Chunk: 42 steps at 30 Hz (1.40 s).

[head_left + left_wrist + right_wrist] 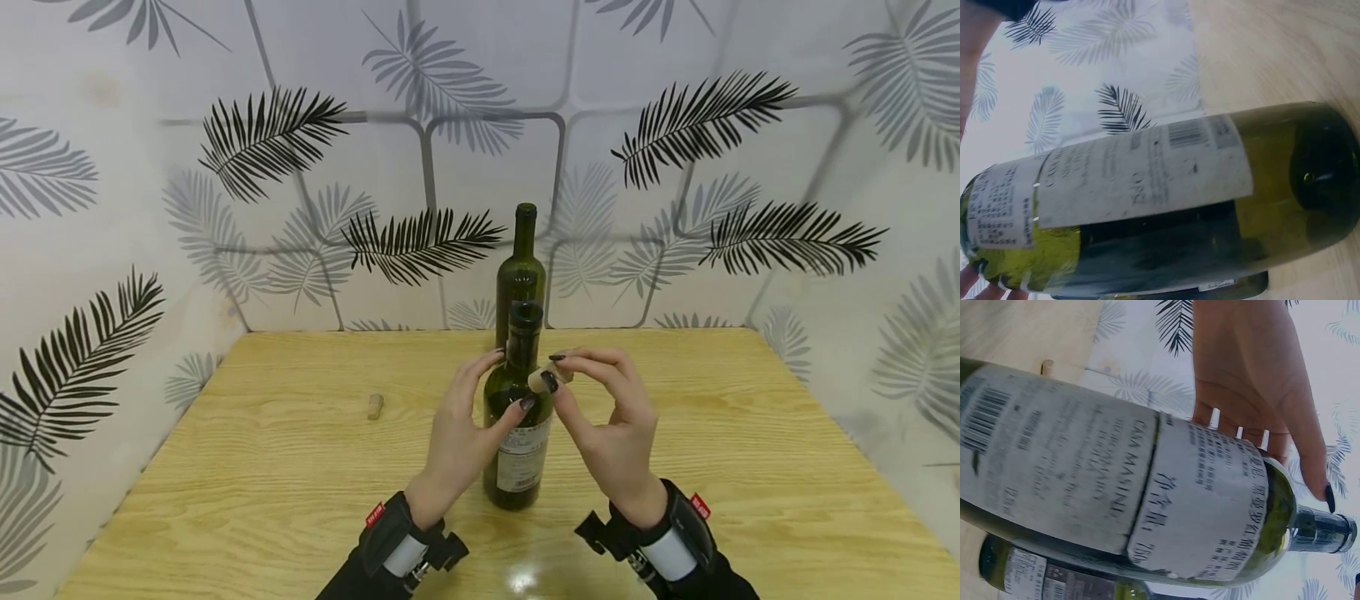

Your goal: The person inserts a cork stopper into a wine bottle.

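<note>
A green glass wine bottle (517, 492) with a white label stands upright on the table. My left hand (461, 425) holds it at the shoulder, thumb on the near side and fingers around the far left. In the right wrist view, the left thumb reaches toward the bottle neck (1319, 530), whose mouth shows no stopper. Between thumb and fingers, my right hand (618, 425) pinches a light-coloured cork (538, 380), tilted beside the neck and below the mouth. The left wrist view shows the bottle's label (1141, 175) and base, but the cork is out of that view.
Directly behind stands a second green bottle (521, 279), partly hidden by the first. Another small cork (375, 407) is on the wooden table (262, 500), left of the hands. A leaf-patterned cloth (480, 75) rises behind the table's far edge.
</note>
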Motion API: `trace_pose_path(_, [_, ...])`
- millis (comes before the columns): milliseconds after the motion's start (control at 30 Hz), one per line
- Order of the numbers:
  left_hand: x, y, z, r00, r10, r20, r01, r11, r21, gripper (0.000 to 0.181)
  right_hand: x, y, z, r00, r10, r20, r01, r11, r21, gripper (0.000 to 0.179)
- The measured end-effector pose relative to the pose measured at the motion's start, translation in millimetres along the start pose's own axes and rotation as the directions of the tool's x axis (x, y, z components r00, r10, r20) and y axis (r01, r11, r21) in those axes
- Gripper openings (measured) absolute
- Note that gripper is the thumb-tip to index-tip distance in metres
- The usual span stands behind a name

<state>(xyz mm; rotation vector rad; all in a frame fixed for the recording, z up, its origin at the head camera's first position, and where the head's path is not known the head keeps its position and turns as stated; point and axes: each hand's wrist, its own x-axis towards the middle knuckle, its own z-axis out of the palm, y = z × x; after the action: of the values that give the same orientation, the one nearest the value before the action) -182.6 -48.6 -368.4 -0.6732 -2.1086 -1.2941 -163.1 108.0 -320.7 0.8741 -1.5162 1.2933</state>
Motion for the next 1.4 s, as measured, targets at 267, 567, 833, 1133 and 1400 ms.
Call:
trace_pose_path(267, [-1.0, -5.4, 9.8, 0.999, 0.040, -0.025, -0.040, 0.999, -0.005, 0.055, 9.9, -2, 4, 0.999, -0.025, -0.023, 0.025, 1.000, 0.012, 0.035])
trace_pose_path(567, [-2.4, -6.4, 13.4, 0.999, 0.046, -0.022, -0.046, 0.999, 0.012, 0.055, 21.8, -3, 3, 0.999, -0.026, -0.031, 0.025, 0.999, -0.036, 0.037])
trace_pose_path(833, [-2.9, -8.1, 15.2, 0.998, 0.054, -0.024, -0.053, 0.998, 0.047, 0.056, 43.9, 3, 0, 0.998, -0.041, -0.054, 0.038, 0.998, -0.054, 0.038])
trace_pose_path(1133, [-3.8, -8.2, 16.4, 0.998, 0.060, -0.028, -0.059, 0.997, 0.055, 0.056, 63.3, 14, 7, 0.999, -0.043, -0.002, 0.043, 0.995, -0.090, 0.041])
trace_pose_path(1400, [-4.3, -9.7, 16.8, 0.998, 0.055, -0.035, -0.053, 0.997, 0.062, 0.055, 64.7, 23, 12, 0.998, -0.038, 0.047, 0.043, 0.993, -0.110, 0.042])
